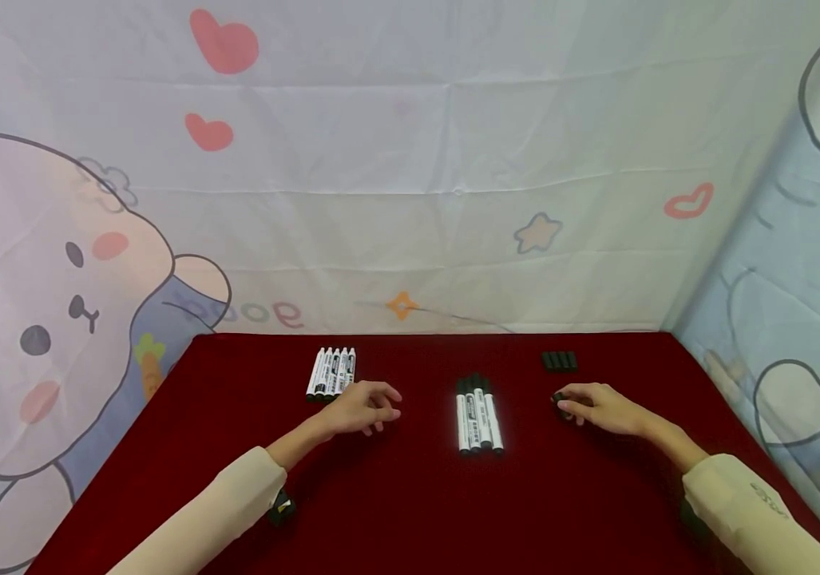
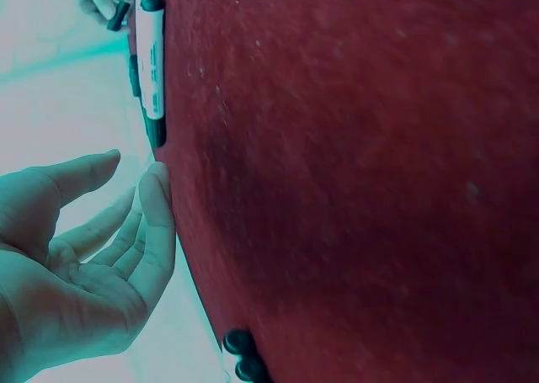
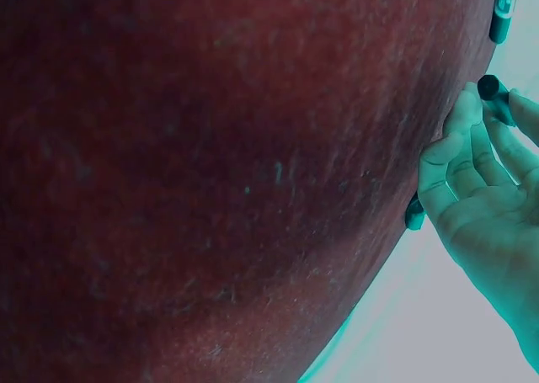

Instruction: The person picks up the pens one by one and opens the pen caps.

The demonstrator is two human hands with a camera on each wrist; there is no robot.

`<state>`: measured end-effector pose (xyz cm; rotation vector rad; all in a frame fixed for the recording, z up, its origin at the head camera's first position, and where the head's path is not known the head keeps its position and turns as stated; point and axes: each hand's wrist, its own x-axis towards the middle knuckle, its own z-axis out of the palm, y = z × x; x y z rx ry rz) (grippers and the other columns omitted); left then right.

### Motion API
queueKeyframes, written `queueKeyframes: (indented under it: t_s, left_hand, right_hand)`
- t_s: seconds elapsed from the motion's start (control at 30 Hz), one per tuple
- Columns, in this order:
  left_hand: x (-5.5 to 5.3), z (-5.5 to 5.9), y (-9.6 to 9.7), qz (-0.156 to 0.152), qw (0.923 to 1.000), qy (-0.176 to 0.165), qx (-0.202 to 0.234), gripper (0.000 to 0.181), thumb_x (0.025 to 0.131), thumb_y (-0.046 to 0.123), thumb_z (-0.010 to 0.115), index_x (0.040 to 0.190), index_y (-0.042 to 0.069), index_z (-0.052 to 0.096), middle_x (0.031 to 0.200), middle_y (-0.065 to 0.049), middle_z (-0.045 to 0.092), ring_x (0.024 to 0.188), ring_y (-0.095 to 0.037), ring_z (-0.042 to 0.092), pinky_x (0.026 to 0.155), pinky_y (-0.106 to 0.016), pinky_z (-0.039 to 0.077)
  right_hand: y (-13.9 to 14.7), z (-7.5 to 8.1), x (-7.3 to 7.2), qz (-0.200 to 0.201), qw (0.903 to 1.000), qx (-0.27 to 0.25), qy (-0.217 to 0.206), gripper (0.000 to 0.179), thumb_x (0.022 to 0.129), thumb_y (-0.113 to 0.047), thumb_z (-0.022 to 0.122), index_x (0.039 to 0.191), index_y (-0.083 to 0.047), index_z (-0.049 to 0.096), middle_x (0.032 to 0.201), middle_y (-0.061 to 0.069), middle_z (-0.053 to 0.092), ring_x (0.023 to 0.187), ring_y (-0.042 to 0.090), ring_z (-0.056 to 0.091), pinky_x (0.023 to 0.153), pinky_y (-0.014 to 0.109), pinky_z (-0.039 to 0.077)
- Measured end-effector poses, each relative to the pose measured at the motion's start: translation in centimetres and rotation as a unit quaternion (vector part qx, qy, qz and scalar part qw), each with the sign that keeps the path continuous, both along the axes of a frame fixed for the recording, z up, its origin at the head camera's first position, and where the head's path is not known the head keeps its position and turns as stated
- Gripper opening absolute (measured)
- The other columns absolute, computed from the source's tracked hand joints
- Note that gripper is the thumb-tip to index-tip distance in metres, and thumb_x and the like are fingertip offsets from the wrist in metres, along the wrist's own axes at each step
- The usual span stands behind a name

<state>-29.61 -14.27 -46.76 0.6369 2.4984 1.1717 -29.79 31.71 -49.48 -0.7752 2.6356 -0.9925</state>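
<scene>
My right hand (image 1: 600,407) pinches a small black marker cap (image 3: 497,101) between thumb and fingers, close over the table at the right. My left hand (image 1: 361,408) is held over the table with its fingers loosely bent and nothing in them. Between the hands lies a group of white whiteboard markers (image 1: 480,419) with black caps, side by side. Just beyond the left hand, several uncapped markers (image 1: 330,373) lie in a row, white tips toward the back. In the left wrist view, the black ends (image 2: 240,343) of two show at the bottom.
Several loose black caps (image 1: 559,362) lie in a row near the back right of the dark red tablecloth (image 1: 410,511). A printed cloth backdrop (image 1: 453,160) stands behind the table and along both sides.
</scene>
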Motion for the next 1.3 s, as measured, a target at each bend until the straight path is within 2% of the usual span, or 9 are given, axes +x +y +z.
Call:
queueKeyframes:
  t_s: [0.17, 0.3, 0.43, 0.67, 0.83, 1.1, 1.3]
  left_hand:
    - [-0.1, -0.2, 1.2, -0.015, 0.9999, 0.003, -0.004, 0.032, 0.098, 0.014, 0.068, 0.125, -0.002, 0.065, 0.098, -0.015, 0.074, 0.070, -0.017, 0.069, 0.059, -0.029, 0.060]
    - [0.0, -0.3, 2.2, -0.019, 0.9998, -0.002, -0.002, 0.032, 0.098, 0.014, 0.069, 0.126, -0.002, 0.065, 0.097, -0.015, 0.074, 0.069, -0.016, 0.068, 0.059, -0.029, 0.061]
    - [0.1, -0.5, 3.1, -0.024, 0.9997, -0.008, 0.001, 0.033, 0.097, 0.012, 0.069, 0.127, -0.002, 0.064, 0.097, -0.016, 0.073, 0.069, -0.017, 0.068, 0.059, -0.030, 0.061]
    - [0.5, -1.1, 4.8, -0.041, 0.9989, -0.022, 0.012, 0.036, 0.098, 0.012, 0.068, 0.129, -0.003, 0.062, 0.100, -0.017, 0.073, 0.070, -0.019, 0.069, 0.061, -0.031, 0.062]
    - [0.5, -1.7, 6.0, -0.049, 0.9986, -0.016, 0.014, 0.037, 0.097, 0.012, 0.069, 0.129, -0.003, 0.061, 0.099, -0.017, 0.073, 0.069, -0.019, 0.070, 0.059, -0.030, 0.061]
    - [0.2, -2.2, 8.5, -0.051, 0.9985, -0.011, 0.018, 0.038, 0.096, 0.011, 0.070, 0.130, -0.003, 0.059, 0.097, -0.015, 0.072, 0.064, -0.013, 0.065, 0.056, -0.026, 0.059]
    - [0.0, -2.5, 9.5, -0.048, 0.9986, -0.001, 0.024, 0.042, 0.095, 0.012, 0.070, 0.132, -0.004, 0.056, 0.095, -0.016, 0.072, 0.061, -0.012, 0.064, 0.053, -0.025, 0.058]
  right_hand:
    - [0.5, -0.1, -0.3, -0.007, 1.0000, -0.002, -0.001, 0.041, 0.108, -0.020, 0.053, 0.133, 0.012, 0.056, 0.103, 0.010, 0.074, 0.079, 0.006, 0.062, 0.070, 0.025, 0.053]
    - [0.9, -0.2, -0.6, -0.018, 0.9998, -0.004, -0.002, 0.040, 0.108, -0.020, 0.052, 0.134, 0.011, 0.056, 0.098, 0.006, 0.072, 0.077, 0.005, 0.060, 0.065, 0.025, 0.052]
    - [1.2, -0.2, -0.9, -0.034, 0.9994, -0.005, 0.004, 0.041, 0.108, -0.020, 0.053, 0.134, 0.012, 0.056, 0.092, 0.004, 0.071, 0.075, 0.006, 0.059, 0.066, 0.024, 0.049]
    - [1.4, 0.5, -1.4, -0.054, 0.9985, -0.003, 0.004, 0.041, 0.107, -0.020, 0.054, 0.132, 0.013, 0.058, 0.098, 0.008, 0.073, 0.076, 0.009, 0.061, 0.068, 0.025, 0.049]
    - [1.5, 0.7, -1.8, -0.063, 0.9980, -0.004, 0.005, 0.043, 0.107, -0.020, 0.054, 0.132, 0.015, 0.057, 0.098, 0.010, 0.074, 0.077, 0.012, 0.063, 0.069, 0.026, 0.051]
    - [2.1, 0.6, -2.6, -0.103, 0.9946, 0.000, 0.013, 0.047, 0.107, -0.023, 0.056, 0.132, 0.017, 0.057, 0.096, 0.013, 0.076, 0.078, 0.015, 0.065, 0.066, 0.026, 0.052]
    - [2.6, 0.6, -3.3, -0.139, 0.9900, 0.015, 0.017, 0.049, 0.107, -0.027, 0.055, 0.131, 0.016, 0.058, 0.095, 0.014, 0.077, 0.077, 0.015, 0.065, 0.064, 0.027, 0.050]
